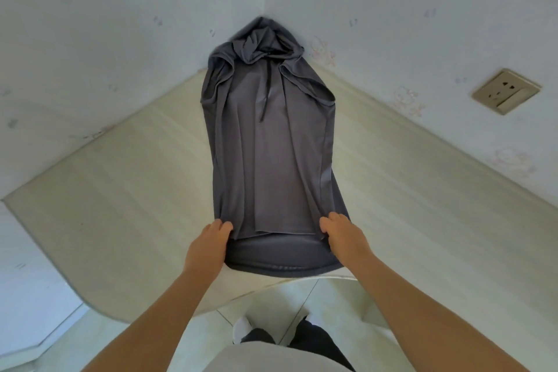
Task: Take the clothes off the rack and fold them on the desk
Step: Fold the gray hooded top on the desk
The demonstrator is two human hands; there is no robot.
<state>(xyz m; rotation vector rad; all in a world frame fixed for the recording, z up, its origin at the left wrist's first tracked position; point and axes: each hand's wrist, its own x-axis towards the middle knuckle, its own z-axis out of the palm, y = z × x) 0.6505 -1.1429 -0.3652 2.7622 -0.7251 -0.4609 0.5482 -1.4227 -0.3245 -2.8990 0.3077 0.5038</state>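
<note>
Pale wood-grain corner desk [120,190] fills the middle of the frame, under white walls [90,24] with a beige socket [505,91] at right. A dark grey sleeveless hooded top [268,160] lies flat at centre, hood toward the upper-centre corner (drawstring [267,93] trailing down its front). The left hand [208,244] and right hand [344,235], fingers curled, pinch the hem's two corners at lower centre.

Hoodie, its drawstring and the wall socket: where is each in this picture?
hoodie [271,166]: head view, middle of its front panel.
drawstring [265,100]: head view, lower stretch of the cord.
wall socket [505,91]: head view, centre of its plate.
</note>
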